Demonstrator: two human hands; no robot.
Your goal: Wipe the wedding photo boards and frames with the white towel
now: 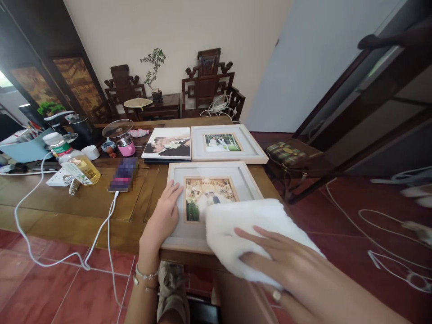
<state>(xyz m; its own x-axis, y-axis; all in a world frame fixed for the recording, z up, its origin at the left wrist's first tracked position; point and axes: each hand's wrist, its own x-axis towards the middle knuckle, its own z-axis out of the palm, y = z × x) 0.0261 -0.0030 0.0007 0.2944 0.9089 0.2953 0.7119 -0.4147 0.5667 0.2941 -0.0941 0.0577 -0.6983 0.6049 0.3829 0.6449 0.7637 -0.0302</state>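
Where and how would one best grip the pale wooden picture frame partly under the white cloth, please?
Probably grip the pale wooden picture frame by opposite borders, left hand from the left, right hand from the right: it lies flat, with straight raised sides. The white fluffy cloth covers the near right corner, so clear that first.

Beyond my right grip (280,258), a cream wall (249,27) rose behind two dark carved chairs (207,83) and the side table (169,108) between them. Well left of my grip, I saw a tall dark cabinet (47,27) with pictorial panels (72,78), then a bright window (4,81). A grey-blue panel (303,67) stood beyond, slightly right; red floor tiles (81,292) lay below.
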